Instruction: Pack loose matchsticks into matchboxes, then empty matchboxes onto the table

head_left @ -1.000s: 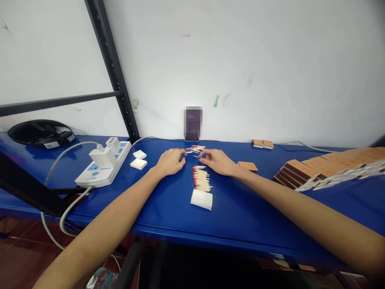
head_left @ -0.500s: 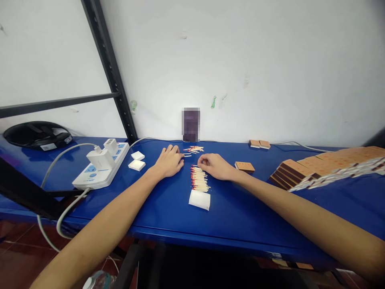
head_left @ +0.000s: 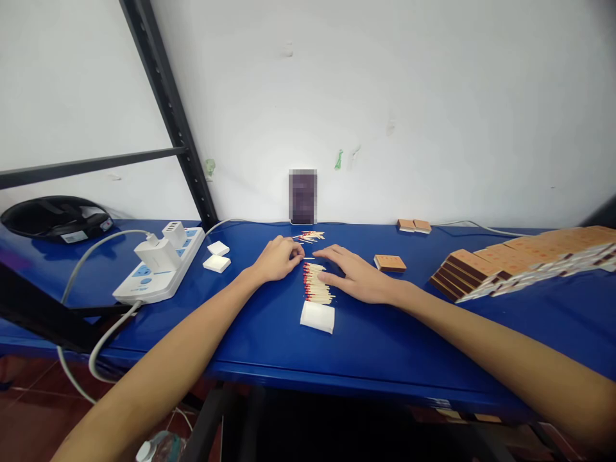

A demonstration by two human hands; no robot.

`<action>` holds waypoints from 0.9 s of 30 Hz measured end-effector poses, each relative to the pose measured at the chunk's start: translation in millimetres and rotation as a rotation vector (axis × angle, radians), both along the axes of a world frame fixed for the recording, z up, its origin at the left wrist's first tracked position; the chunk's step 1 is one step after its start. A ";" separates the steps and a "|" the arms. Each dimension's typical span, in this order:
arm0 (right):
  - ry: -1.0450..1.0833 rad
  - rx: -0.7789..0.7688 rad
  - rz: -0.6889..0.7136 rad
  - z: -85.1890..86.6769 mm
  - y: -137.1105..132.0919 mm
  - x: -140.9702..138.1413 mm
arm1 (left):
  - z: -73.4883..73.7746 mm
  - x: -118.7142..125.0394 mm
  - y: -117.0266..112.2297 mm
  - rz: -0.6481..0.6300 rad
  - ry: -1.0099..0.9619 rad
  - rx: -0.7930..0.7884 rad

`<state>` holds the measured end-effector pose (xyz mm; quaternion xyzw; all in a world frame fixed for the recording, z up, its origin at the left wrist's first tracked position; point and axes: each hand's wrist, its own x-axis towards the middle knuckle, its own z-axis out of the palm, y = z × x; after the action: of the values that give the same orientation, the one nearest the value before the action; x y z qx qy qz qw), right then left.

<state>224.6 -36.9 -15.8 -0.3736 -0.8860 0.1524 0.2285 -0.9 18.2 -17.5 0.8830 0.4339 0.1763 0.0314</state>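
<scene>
My left hand [head_left: 278, 260] is closed in a pinch on the head end of a match [head_left: 309, 258], whose pale stick points right. My right hand [head_left: 356, 277] is open, its index fingertip close to that stick's far end and its thumb over the row of matches [head_left: 315, 285]. In that row the sticks lie side by side with red heads to the left. Just below it rests a white matchbox tray [head_left: 317, 317]. Behind the hands is a loose pile of matches [head_left: 312, 237], lying at mixed angles.
Two white trays [head_left: 217, 264] lie left, near a power strip [head_left: 163, 282] with cables. To the right are a matchbox [head_left: 390, 263], two more matchboxes [head_left: 414, 226] by the wall and a long stack of matchboxes [head_left: 524, 260]. A pixelated dark object [head_left: 303, 197] leans on the wall.
My right hand has gone from a pinch at the row's top to open fingers, a little lower and right. My left fingers have curled in, closing on a match.
</scene>
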 end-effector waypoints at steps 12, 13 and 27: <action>-0.082 -0.215 0.106 11.1 -10.2 6.3 | 17.4 4.6 -26.0 -0.250 -0.018 -0.082; -0.078 -0.211 0.104 11.5 -10.9 5.5 | 18.5 4.6 -26.6 -0.252 -0.014 -0.090; 0.021 -0.072 0.051 3.0 -5.0 -2.1 | 29.8 2.6 -34.0 -0.266 -0.022 -0.190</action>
<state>222.4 -41.9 -12.9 -0.3574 -0.8866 0.1940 0.2203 1.6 -15.8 12.3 0.9238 0.3274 0.1383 0.1425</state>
